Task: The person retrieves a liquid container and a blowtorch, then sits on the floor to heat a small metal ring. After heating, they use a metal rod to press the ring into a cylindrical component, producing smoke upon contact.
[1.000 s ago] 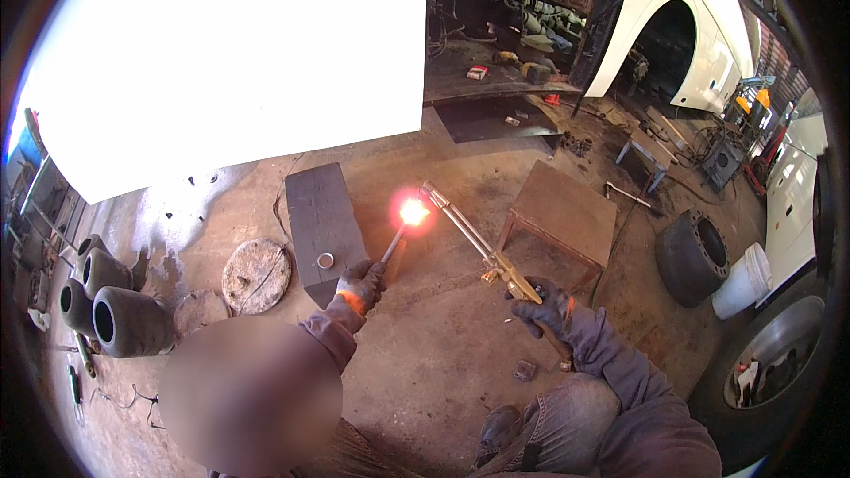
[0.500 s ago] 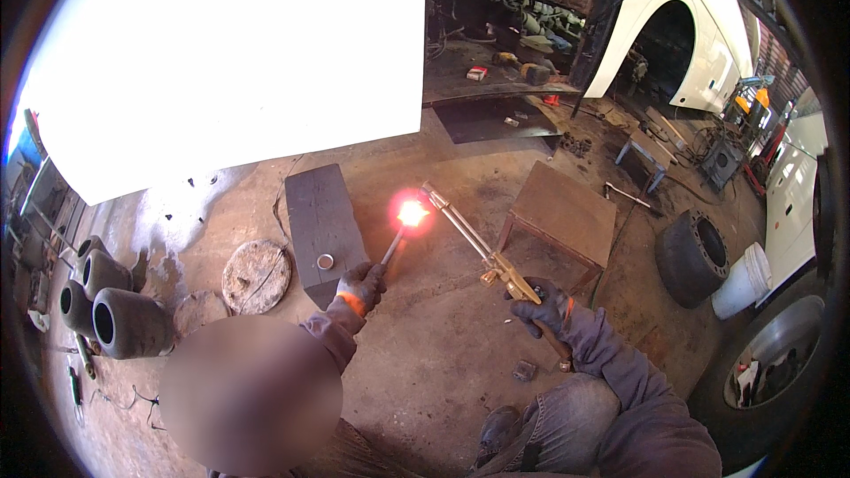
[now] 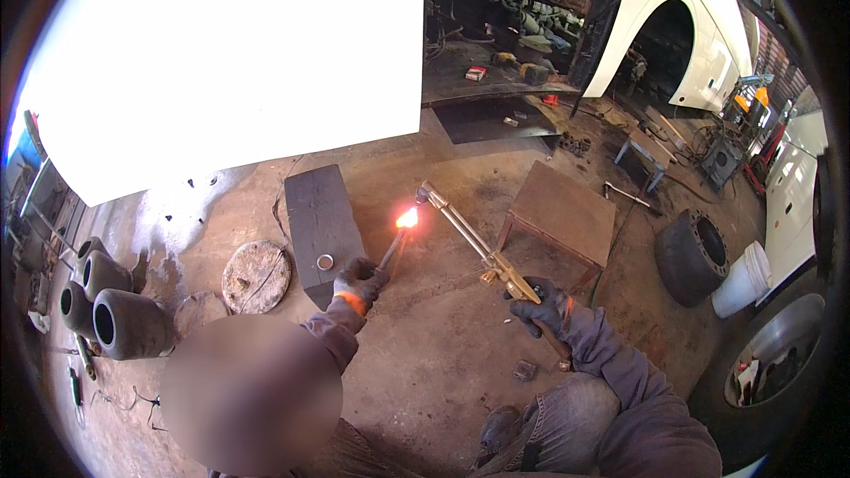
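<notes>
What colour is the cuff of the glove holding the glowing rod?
Orange cuff, seen in the head view.

dark gloved hands (image 3: 542, 305), orange cuffs, grey sleeves.

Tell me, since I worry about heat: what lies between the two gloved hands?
Head view: bare dirt floor between left hand and right hand; glowing rod tip meets torch farther out.

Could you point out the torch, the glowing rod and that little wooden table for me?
torch (image 3: 465, 235), head view, on the middle of its long metal tubes.
glowing rod (image 3: 405, 219), head view, on its bright orange tip.
wooden table (image 3: 562, 212), head view, on its bare top.
</notes>
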`<state>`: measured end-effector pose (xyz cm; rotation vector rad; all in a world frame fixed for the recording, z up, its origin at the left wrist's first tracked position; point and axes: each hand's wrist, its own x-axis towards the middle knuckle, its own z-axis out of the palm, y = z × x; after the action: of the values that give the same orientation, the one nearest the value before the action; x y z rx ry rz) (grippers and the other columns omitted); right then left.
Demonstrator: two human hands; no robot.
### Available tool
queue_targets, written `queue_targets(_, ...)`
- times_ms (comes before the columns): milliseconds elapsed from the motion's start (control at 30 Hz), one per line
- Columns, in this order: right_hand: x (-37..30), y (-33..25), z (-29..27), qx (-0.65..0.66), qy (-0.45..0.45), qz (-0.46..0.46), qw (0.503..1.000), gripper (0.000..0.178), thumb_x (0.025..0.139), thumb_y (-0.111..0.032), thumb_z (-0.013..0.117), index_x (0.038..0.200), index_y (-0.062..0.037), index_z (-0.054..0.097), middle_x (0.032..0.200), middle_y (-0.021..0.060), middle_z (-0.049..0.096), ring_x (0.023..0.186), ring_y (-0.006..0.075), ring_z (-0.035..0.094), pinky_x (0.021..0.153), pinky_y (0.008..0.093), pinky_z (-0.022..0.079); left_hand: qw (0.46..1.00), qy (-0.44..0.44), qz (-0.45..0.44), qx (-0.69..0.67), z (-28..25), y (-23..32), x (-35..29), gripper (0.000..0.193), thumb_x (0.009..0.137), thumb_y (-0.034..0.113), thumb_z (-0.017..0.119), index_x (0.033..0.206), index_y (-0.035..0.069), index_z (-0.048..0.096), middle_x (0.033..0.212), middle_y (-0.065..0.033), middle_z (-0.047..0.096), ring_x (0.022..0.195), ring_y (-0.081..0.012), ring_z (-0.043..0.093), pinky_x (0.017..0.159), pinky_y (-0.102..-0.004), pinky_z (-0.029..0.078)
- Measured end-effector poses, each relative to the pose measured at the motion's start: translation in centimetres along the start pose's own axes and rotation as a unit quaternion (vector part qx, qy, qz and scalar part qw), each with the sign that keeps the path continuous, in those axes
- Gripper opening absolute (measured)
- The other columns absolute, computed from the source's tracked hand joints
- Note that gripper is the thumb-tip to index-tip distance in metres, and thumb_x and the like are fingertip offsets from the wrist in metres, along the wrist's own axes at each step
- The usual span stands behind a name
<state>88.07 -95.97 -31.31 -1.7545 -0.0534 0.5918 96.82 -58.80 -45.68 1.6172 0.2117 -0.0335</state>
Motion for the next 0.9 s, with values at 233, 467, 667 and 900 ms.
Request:
queue_targets(233, 0.1, 0.3, -0.3, -0.01, -0.006, -0.006, 1.0, 0.033, 0.091, -0.012, 0.066, 0.118, 0.0038, 0.056, 0.065, 0.0041, 0.056, 0.048, 0.0134, 0.054, 0.044, 0.0295, 0.044, 0.997, 0.04, 0.067, -0.009, 0.1, 0.3, 0.4, 0.028, 0.077, 0.0, 0.078, 0.099, 0.005, 0.06, 0.08, -0.0037, 0.063, 0.067, -0.0144, 0.059, 0.059, -0.0289, 0.051)
queue_targets(467, 0.0, -0.1, -0.2, -0.009, -0.016, -0.009, 1.0, 0.033, 0.091, -0.012, 0.067, 0.118, 0.0037, 0.056, 0.068, 0.0043, 0.056, 0.049, 0.0133, 0.054, 0.044, 0.0294, 0.044, 0.997, 0.023, 0.069, -0.02, 0.1, 0.4, 0.4, 0.029, 0.075, -0.005, 0.076, 0.098, 0.007, 0.062, 0.079, -0.002, 0.062, 0.066, -0.0132, 0.058, 0.057, -0.0269, 0.049)
queue_targets(667, 0.2, 0.2, -0.1, -0.011, -0.015, 0.001, 1.0, 0.034, 0.092, -0.014, 0.068, 0.118, 0.003, 0.055, 0.07, 0.0047, 0.056, 0.048, 0.0141, 0.053, 0.041, 0.0302, 0.044, 0.996, 0.032, 0.077, -0.016, 0.1, 0.8, -0.1, 0.029, 0.075, -0.006, 0.076, 0.097, 0.007, 0.062, 0.079, -0.0014, 0.062, 0.067, -0.0122, 0.058, 0.058, -0.026, 0.048)
queue_targets(900, 0.2, 0.8, -0.5, -0.006, -0.011, 0.01, 1.0, 0.032, 0.092, -0.014, 0.068, 0.117, 0.0026, 0.056, 0.07, 0.0051, 0.056, 0.049, 0.0143, 0.053, 0.042, 0.0305, 0.044, 0.998, 0.024, 0.053, -0.023, 0.8, 0.6, -0.1, 0.024, 0.079, -0.004, 0.073, 0.099, 0.006, 0.062, 0.08, -0.0035, 0.064, 0.073, -0.0152, 0.061, 0.065, -0.0287, 0.05)
